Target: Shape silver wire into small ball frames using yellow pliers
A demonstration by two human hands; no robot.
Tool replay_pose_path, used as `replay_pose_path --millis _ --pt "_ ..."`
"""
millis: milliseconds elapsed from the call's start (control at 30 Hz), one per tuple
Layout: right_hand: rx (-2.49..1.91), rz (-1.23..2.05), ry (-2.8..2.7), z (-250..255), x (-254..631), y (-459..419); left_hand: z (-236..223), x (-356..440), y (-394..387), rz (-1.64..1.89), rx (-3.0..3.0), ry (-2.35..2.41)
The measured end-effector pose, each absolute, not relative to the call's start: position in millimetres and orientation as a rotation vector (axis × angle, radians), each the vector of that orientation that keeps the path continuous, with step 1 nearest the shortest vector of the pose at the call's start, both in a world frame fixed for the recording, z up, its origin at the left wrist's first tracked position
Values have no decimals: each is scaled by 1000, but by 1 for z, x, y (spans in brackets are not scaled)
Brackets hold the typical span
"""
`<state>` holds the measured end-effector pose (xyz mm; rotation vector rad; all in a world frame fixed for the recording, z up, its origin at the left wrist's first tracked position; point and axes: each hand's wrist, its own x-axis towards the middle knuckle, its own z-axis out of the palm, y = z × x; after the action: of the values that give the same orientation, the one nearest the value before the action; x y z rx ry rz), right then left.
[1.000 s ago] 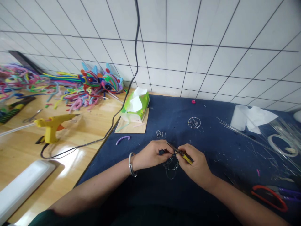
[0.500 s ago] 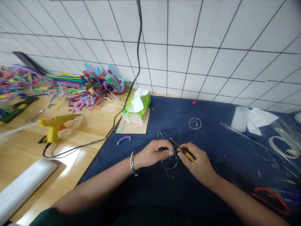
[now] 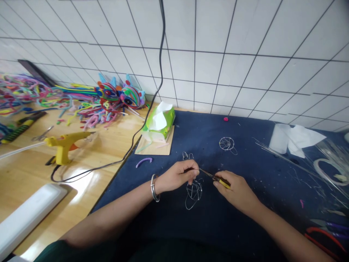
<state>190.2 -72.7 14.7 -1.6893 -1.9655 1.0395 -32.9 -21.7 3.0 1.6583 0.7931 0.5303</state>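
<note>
A yellow glue gun (image 3: 64, 145) sits at the left of the frame, apparently parked clear of the hands. At centre, the left hand (image 3: 177, 176), thumb and fingertips pressed together, seems to pinch the edge of a silver wire frame (image 3: 194, 192), which hangs just beneath those fingers, a grip that likely keeps its springy loops steady. To its right, the right hand (image 3: 236, 188) wraps the handles of needle-nose pliers (image 3: 225, 183), whose slim tips angle up and left toward the pinch, presumably to reach wire too fine for fingers; whether they bite on any is too small to tell. A second wire frame (image 3: 226, 143) lies right of centre, apart from both hands. Pale wooden tabletop (image 3: 109, 142) fills the left, heaped with colourful pipe cleaners (image 3: 94, 115) at upper left; a navy cloth (image 3: 152, 207) spreads from centre to far right, where loose wires (image 3: 335, 153) lie, while a white tiled wall (image 3: 212, 29) spans the top of the frame
</note>
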Motion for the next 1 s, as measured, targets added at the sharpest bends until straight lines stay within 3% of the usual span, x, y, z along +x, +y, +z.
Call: replay_pose_path --millis 267,1000 --pt "-1548 1483 -1529 8 171 -66 6 -32 -23 520 1670 793" --pt "-1614 1272 -1614 2 160 -63 6 -30 -26 461 1658 797"
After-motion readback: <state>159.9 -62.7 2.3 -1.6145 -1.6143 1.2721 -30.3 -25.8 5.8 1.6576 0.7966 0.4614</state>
